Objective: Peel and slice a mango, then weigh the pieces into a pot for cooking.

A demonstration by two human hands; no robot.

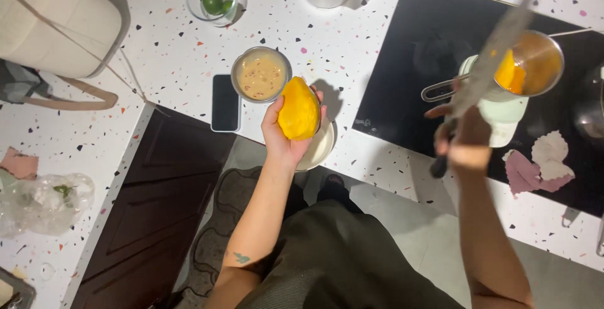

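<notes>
Left hand (284, 134) is gripping a peeled mango (299, 110); right hand (464, 138) is clenching a blurred knife (494, 51) over the speckled white table (182, 57).

A dark-screened phone (225, 102) lies on the counter; perhaps a clear plastic bag (44, 202) far left.

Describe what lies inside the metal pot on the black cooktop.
Orange mango pieces sit inside the metal pot. The blurred knife covers its left side, hiding anything there.

Left hand (284, 134) cupping a peeled mango (299, 109) above a white plate (322, 147), right hand (464, 138) gripping a blurred knife (492, 59) over the metal cup (535, 63), phone (225, 102) left.
</notes>
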